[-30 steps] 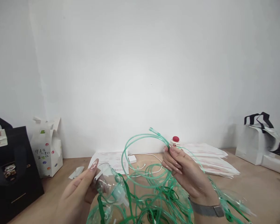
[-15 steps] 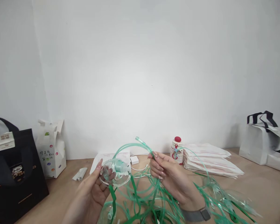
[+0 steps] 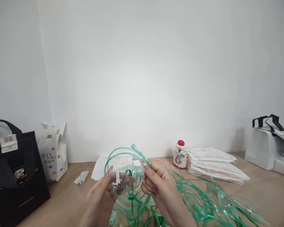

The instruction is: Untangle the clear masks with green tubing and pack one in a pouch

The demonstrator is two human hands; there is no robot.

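Note:
My left hand (image 3: 101, 195) is closed around a clear oxygen mask (image 3: 118, 183) with a pale green connector and a white nose strip. The mask is tilted on its side, its connector facing my right hand (image 3: 159, 186). That hand pinches a green oxygen tube (image 3: 137, 151) between thumb and fingers, its end fitting sticking up to the left. The tube loops above the mask. My right fingertips are at the mask's connector; whether they grip it is unclear. A green strap hangs under the mask. Below lies a tangle of green tubing (image 3: 196, 197) with other clear masks (image 3: 220, 195).
Papers (image 3: 100, 165) and a white adapter (image 3: 136, 162) lie behind my hands. A red-topped bottle (image 3: 180, 157) stands beside stacked paper packs (image 3: 213, 164). A black bag (image 3: 30, 189), a white paper bag (image 3: 60, 157) and a small wrapper (image 3: 81, 177) are left; a white bag (image 3: 259, 148) stands right.
My hands have come together, the right moving left to the mask's connector. The mask has been turned in my left hand, and the tube loop is now closer above it.

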